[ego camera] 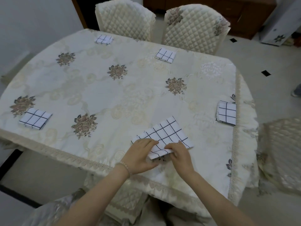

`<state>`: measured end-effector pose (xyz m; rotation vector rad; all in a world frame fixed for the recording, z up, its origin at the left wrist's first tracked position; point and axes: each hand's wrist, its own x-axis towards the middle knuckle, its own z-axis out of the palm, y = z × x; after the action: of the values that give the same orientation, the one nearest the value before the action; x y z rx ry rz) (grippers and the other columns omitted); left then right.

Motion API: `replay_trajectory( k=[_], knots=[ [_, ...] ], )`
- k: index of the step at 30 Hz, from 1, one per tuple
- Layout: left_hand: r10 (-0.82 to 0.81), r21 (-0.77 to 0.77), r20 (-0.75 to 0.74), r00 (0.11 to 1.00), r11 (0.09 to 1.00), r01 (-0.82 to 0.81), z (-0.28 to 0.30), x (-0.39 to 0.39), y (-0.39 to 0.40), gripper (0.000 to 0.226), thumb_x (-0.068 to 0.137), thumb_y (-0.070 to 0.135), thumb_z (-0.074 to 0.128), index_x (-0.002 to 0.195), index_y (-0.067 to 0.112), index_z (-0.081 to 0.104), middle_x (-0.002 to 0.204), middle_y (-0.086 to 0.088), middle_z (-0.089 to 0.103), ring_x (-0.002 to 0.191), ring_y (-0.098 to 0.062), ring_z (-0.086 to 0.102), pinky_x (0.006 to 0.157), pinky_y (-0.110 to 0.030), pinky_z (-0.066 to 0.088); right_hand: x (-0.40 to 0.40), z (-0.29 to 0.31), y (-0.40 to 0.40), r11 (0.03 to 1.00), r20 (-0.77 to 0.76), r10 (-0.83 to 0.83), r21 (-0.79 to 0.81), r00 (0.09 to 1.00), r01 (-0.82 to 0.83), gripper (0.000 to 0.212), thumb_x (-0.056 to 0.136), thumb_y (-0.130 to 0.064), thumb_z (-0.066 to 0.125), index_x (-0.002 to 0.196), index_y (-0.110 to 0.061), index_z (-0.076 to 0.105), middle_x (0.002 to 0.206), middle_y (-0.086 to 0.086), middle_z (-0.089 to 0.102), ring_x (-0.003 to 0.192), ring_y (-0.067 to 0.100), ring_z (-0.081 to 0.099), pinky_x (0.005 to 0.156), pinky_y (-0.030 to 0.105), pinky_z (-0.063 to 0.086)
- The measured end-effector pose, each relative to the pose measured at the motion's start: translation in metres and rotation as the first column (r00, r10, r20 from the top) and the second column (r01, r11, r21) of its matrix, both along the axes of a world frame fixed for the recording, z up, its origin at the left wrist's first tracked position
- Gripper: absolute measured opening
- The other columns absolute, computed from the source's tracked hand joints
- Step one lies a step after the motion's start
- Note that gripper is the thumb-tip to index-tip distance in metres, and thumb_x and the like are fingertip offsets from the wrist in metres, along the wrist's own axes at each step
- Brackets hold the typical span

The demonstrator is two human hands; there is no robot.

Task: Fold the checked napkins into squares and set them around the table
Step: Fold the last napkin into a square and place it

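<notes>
A white napkin with dark checks [166, 133] lies partly folded near the table's front edge. My left hand [140, 155] and my right hand [178, 156] both pinch its near edge, which is lifted and turned over onto the rest. Several folded square napkins lie around the table: one at the front left [35, 118], one at the right edge [226, 112], one at the far left [103, 39] and one at the far right [165, 55].
The table [101, 88] wears a cream cloth with flower motifs and a lace border. Two quilted chairs [193, 25] stand at the far side. Another covered chair [281, 152] is at the right, and one is close below me.
</notes>
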<state>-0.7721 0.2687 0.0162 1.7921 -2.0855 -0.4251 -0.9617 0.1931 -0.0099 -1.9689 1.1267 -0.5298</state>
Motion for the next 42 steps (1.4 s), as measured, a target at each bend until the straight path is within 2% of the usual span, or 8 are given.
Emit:
replay_trajectory(
  k=[3, 7, 9, 13, 22, 29, 32, 42],
  knots=[
    [-0.045, 0.095, 0.093, 0.995, 0.995, 0.037, -0.009, 0.022, 0.005, 0.076, 0.062, 0.042, 0.068, 0.132, 0.021, 0.044, 0.131, 0.001, 0.053, 0.121, -0.015, 0.046, 0.106, -0.033, 0.034, -0.023, 0.008, -0.004, 0.984, 0.108, -0.093, 0.161, 0.990, 0.075, 0.034, 0.073, 0.003, 0.052, 0.091, -0.018, 0.072, 0.092, -0.010, 0.070, 0.094, 0.001, 0.061, 0.084, 0.014, 0.043],
    [-0.020, 0.003, 0.069, 0.997, 1.000, 0.020, -0.007, 0.019, -0.001, 0.013, 0.075, 0.017, 0.056, 0.085, 0.011, 0.062, 0.074, -0.005, 0.064, 0.065, -0.028, 0.061, 0.057, -0.029, 0.046, -0.047, 0.009, -0.010, 0.995, 0.054, 0.027, 0.090, 0.998, -0.032, 0.038, 0.073, 0.010, 0.050, 0.089, -0.017, 0.071, 0.098, -0.010, 0.070, 0.109, 0.004, 0.058, 0.087, 0.009, 0.040],
    [-0.047, -0.062, 0.076, 0.996, 0.997, 0.052, -0.005, 0.010, 0.000, 0.020, 0.079, 0.022, 0.045, 0.075, 0.012, 0.062, 0.064, -0.003, 0.060, 0.056, -0.026, 0.057, 0.050, -0.028, 0.044, -0.058, 0.009, -0.013, 0.986, -0.023, 0.117, -0.120, 0.993, -0.119, 0.026, 0.075, -0.004, 0.049, 0.090, -0.009, 0.070, 0.100, 0.001, 0.068, 0.103, 0.014, 0.055, 0.086, 0.015, 0.041],
    [-0.111, -0.032, -0.028, 0.993, 0.993, 0.110, 0.001, -0.012, 0.006, 0.014, 0.078, 0.022, 0.048, 0.077, 0.017, 0.061, 0.067, 0.003, 0.059, 0.062, -0.019, 0.055, 0.057, -0.026, 0.041, -0.078, 0.003, -0.014, 0.929, -0.252, 0.154, -0.294, 0.955, -0.227, 0.025, 0.068, 0.003, 0.064, 0.090, -0.007, 0.068, 0.098, 0.008, 0.064, 0.094, 0.021, 0.048, 0.073, 0.032, 0.047],
    [0.158, 0.336, -0.287, 0.945, 0.940, -0.056, -0.016, -0.009, -0.004, 0.067, 0.063, 0.059, 0.067, 0.119, 0.028, 0.047, 0.095, 0.012, 0.056, 0.087, -0.008, 0.057, 0.078, -0.022, 0.047, -0.085, -0.008, -0.006, 1.000, -0.282, 0.021, 0.020, 0.959, -0.016, 0.039, 0.091, -0.013, 0.057, 0.061, -0.035, 0.046, 0.064, -0.010, 0.044, 0.067, 0.010, 0.037, 0.066, 0.027, 0.032],
    [0.165, 0.309, -0.246, 0.955, 0.947, -0.084, -0.032, -0.007, -0.019, 0.014, 0.079, 0.036, 0.067, 0.073, 0.024, 0.067, 0.074, 0.016, 0.053, 0.073, -0.001, 0.046, 0.065, -0.019, 0.032, -0.073, -0.001, -0.015, 0.913, -0.270, -0.221, 0.281, 0.937, 0.297, 0.033, 0.090, -0.020, 0.059, 0.065, 0.001, 0.050, 0.056, 0.002, 0.037, 0.052, 0.013, 0.033, 0.050, 0.026, 0.020],
    [0.344, 0.365, -0.262, 0.902, 0.900, -0.237, -0.037, -0.015, -0.026, 0.040, 0.088, 0.022, 0.061, 0.051, 0.030, 0.049, 0.062, 0.013, 0.045, 0.066, -0.014, 0.046, 0.060, -0.025, 0.030, -0.070, 0.000, -0.020, 0.881, -0.266, -0.269, 0.321, 0.926, 0.348, 0.027, 0.091, -0.023, 0.055, 0.078, 0.000, 0.052, 0.066, 0.004, 0.046, 0.059, 0.015, 0.038, 0.055, 0.030, 0.027],
    [0.495, 0.406, -0.098, 0.863, 0.812, -0.419, -0.038, -0.029, -0.040, 0.032, 0.087, 0.026, 0.055, 0.058, 0.018, 0.043, 0.064, 0.000, 0.046, 0.071, -0.023, 0.047, 0.059, -0.030, 0.032, -0.057, -0.006, -0.021, 0.836, -0.305, -0.452, 0.183, 0.838, 0.517, 0.013, 0.088, -0.017, 0.057, 0.094, -0.011, 0.047, 0.092, 0.004, 0.051, 0.075, 0.024, 0.052, 0.063, 0.035, 0.042]
  ],
)
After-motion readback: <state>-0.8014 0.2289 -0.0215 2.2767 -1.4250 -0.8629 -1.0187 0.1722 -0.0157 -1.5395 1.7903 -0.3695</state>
